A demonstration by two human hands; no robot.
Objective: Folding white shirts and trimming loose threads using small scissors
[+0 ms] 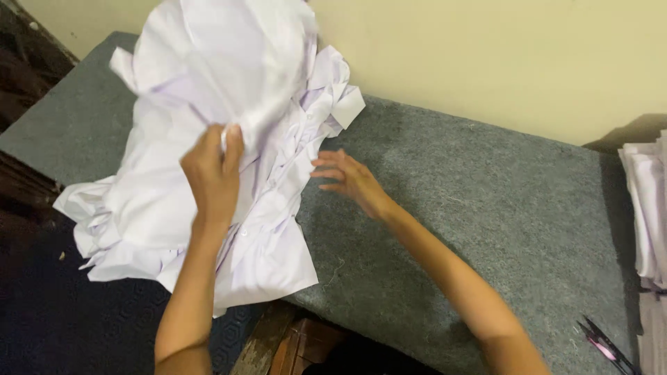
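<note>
I see a rumpled white shirt (208, 173) heaped on the left end of the grey table (486, 201), its upper part lifted and blurred. My left hand (214, 170) is pinched tight on a fold of it; my right hand (347, 177) hovers spread wide just beside its edge. A stack of white cloth (646, 208) is cut off at right, and one pair of pink-handled snips (606, 346) lies near it.

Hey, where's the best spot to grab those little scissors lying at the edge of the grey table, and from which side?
Probably the pink handles of the scissors, pinched from above. They lie flat on the grey table near its lower right corner, with the dark tips fanned toward the upper left, so coming from the right, nearest the stack of folded white cloth, keeps fingers away from the points.
</note>
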